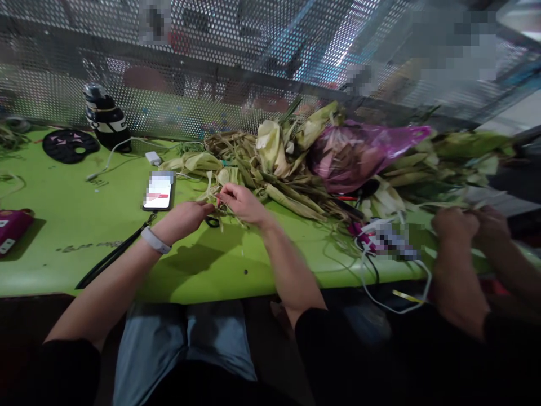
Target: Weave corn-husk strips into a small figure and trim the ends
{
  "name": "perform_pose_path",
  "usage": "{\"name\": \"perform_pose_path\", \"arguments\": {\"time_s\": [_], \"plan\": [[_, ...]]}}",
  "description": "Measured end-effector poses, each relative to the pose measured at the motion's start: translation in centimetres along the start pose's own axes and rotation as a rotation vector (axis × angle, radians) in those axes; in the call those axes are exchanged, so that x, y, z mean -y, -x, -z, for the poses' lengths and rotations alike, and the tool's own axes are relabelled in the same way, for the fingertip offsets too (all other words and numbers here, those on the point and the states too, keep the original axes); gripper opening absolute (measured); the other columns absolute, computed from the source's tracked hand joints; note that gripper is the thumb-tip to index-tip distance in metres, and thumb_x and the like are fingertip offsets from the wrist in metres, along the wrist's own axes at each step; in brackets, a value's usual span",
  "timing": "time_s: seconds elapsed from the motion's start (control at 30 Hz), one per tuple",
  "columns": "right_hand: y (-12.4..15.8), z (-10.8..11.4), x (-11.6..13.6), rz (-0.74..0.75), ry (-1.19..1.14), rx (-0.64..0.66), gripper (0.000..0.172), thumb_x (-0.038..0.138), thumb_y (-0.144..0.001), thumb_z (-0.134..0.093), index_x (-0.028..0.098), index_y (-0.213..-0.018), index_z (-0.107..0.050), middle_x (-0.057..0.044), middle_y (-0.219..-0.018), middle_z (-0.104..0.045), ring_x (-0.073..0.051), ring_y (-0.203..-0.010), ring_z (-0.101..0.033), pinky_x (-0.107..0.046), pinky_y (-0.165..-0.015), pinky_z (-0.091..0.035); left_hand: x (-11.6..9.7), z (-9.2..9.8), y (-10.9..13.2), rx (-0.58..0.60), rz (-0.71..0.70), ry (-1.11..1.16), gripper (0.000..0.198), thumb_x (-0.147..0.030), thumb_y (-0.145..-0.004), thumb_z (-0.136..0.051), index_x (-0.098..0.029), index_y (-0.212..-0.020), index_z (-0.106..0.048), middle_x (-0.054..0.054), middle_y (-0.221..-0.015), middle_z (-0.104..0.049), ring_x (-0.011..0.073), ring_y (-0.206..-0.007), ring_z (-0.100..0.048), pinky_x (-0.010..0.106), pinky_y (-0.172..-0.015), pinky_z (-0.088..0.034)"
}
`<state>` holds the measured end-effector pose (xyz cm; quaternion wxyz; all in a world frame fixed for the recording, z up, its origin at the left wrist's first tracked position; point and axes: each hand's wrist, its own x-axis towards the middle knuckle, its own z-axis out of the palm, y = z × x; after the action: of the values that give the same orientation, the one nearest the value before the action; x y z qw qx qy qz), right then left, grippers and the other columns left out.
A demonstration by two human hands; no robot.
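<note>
Near the middle of the green table, my left hand and my right hand are close together. Both have their fingers closed on pale, thin strips of corn husk, and frayed ends hang below the fingers. The exact grip between the fingertips is partly hidden. A heap of corn husks lies just behind and to the right of my hands. Beside my left wrist, which wears a pale band, a phone with a lit screen rests on the table.
Behind the table rises a perforated metal panel. At left stand a dark bottle, a black mask-shaped item and a purple box. A pink plastic bag sits among the husks. Another person's hands work at right beside white cables.
</note>
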<state>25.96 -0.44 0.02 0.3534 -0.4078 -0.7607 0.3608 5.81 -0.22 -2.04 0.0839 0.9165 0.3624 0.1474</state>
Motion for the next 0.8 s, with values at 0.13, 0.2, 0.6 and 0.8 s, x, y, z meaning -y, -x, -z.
{"name": "perform_pose_path", "arguments": {"time_s": [0.13,0.2,0.6,0.8], "plan": [[-0.4,1.2,-1.1,-0.060,-0.343,0.186,0.040,0.056,-0.086,-0.061,0.017,-0.079,-0.058,0.005,-0.060,-0.046,-0.005,-0.046,-0.029,-0.021,-0.044,-0.019,-1.0,1.0,0.3,0.063,-0.188,0.245,0.025,-0.018,-0.093,-0.046,-0.019,-0.104,-0.068,0.008,-0.092,-0.072,0.0163,-0.073,-0.064,0.026,-0.067,-0.047],[-0.9,0.8,-2.0,-0.076,-0.524,0.215,0.042,0.057,-0.083,-0.065,0.017,-0.076,-0.054,0.005,-0.062,-0.050,-0.004,-0.044,-0.028,-0.020,-0.043,-0.019,-1.3,1.5,0.4,0.017,-0.202,0.398,0.025,-0.028,-0.095,-0.047,-0.018,-0.104,-0.068,0.006,-0.085,-0.071,0.0136,-0.067,-0.063,0.025,-0.065,-0.049],[-2.5,-4.1,-3.9,-0.123,-0.594,-0.074,0.045,0.062,-0.075,-0.068,0.019,-0.078,-0.056,0.005,-0.061,-0.051,-0.006,-0.047,-0.040,-0.020,-0.042,-0.027,1.2,-0.4,-0.9,-0.532,0.330,0.838,0.019,-0.034,-0.093,-0.052,-0.016,-0.089,-0.055,0.002,-0.070,-0.063,0.0089,-0.054,-0.058,0.021,-0.053,-0.048],[-2.4,-5.0,-3.2,-0.064,-0.509,-0.174,0.041,0.059,-0.078,-0.066,0.019,-0.079,-0.056,0.002,-0.072,-0.055,-0.007,-0.059,-0.049,-0.019,-0.048,-0.035,1.6,-1.3,-1.4,-0.648,0.395,0.810,0.019,-0.034,-0.091,-0.054,-0.017,-0.096,-0.062,0.005,-0.085,-0.066,0.0133,-0.073,-0.063,0.028,-0.068,-0.054]]}}
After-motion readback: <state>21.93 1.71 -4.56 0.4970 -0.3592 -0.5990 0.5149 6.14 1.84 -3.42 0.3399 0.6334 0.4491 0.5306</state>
